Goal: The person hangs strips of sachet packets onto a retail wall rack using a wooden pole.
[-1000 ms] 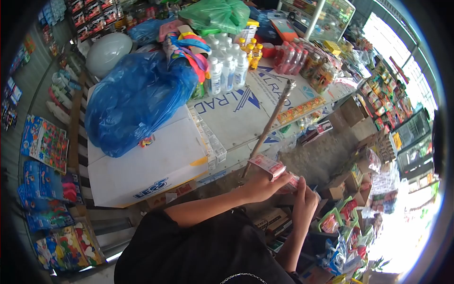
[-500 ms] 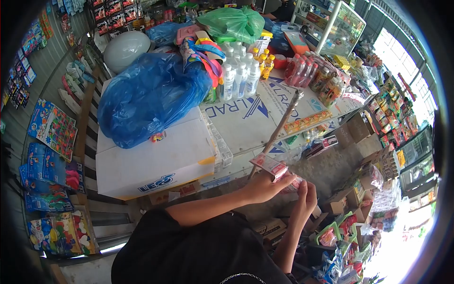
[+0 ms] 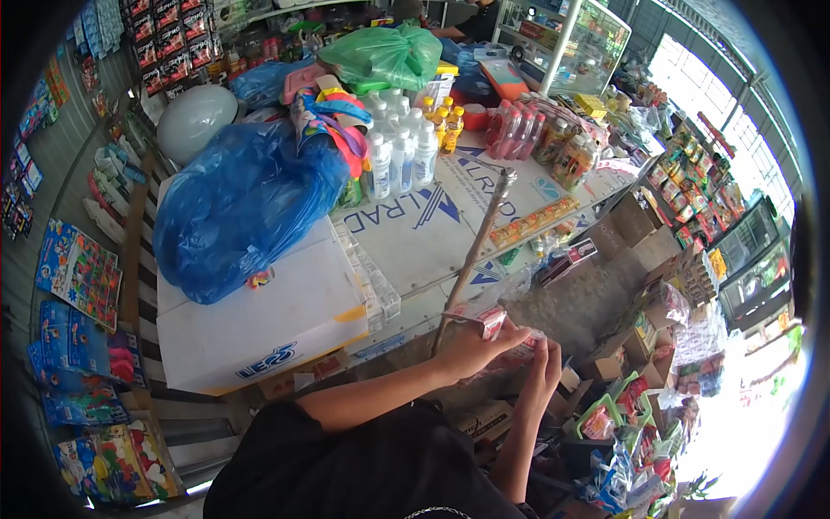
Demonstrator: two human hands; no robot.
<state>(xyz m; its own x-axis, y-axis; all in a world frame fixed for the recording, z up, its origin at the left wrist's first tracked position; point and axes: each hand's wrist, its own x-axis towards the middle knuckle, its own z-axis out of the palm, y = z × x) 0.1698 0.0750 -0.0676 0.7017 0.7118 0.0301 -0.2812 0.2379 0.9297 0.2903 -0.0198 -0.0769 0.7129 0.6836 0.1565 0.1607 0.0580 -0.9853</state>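
My left hand [image 3: 478,350] is closed around a red-and-white packet [image 3: 491,323], which sticks out past the thumb over the edge of the counter. Close beside it, my right hand [image 3: 543,362] pinches the packet's right end, where clear, shiny plastic shows between the two hands. The packet's lettering is too small to read. Just behind the left hand, a wooden stick [image 3: 477,244] slants up across the counter's front edge; its lower end is hidden by the hand and forearm.
On the counter [image 3: 432,251] stand a white carton [image 3: 251,329] under a blue plastic bag [image 3: 242,203], white-capped bottles [image 3: 402,160], orange drinks [image 3: 452,130] and red bottles [image 3: 516,134]. Open cardboard boxes [image 3: 609,355] and green baskets [image 3: 635,394] crowd the floor at right. Another person [image 3: 475,24] is at the back.
The view has turned, so the counter and its goods sit further left and lower. Both hands still hold the packet, whose free end now lies flatter.
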